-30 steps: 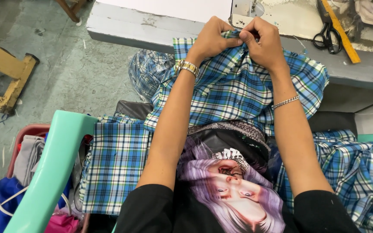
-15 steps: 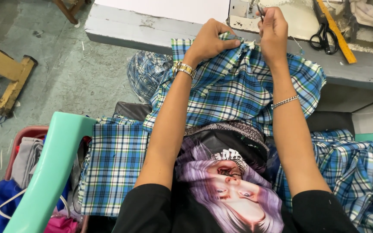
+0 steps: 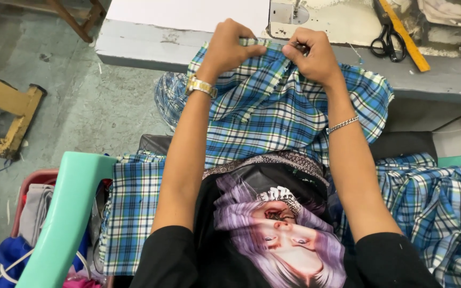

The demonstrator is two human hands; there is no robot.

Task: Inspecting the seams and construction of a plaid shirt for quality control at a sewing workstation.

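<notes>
Grey concrete floor fills the left of the frame, and a grey table [image 3: 134, 50] runs across the top with a sewing machine bed [image 3: 337, 21], black scissors [image 3: 385, 41] and a yellow ruler [image 3: 404, 34] at upper right. From my remote seat I see the blue plaid cloth [image 3: 273, 112] draped from the table edge down into the lap, its top edge lying left to right along the table, straight ahead of both hands. My left hand [image 3: 230, 48] is closed on that edge at upper centre, fingers curled over a fold; my right hand [image 3: 310, 56] pinches the same edge just beside it, knuckles up, fist tight. Both are about equally near the edge, and the right one sits closer to the machine. Both forearms reach straight forward, nearly parallel, a gold watch [image 3: 201, 85] on the left wrist and a thin bracelet [image 3: 342, 124] on the right. More plaid lies at lower right, and a mint chair back [image 3: 65, 224] stands at lower left.
</notes>
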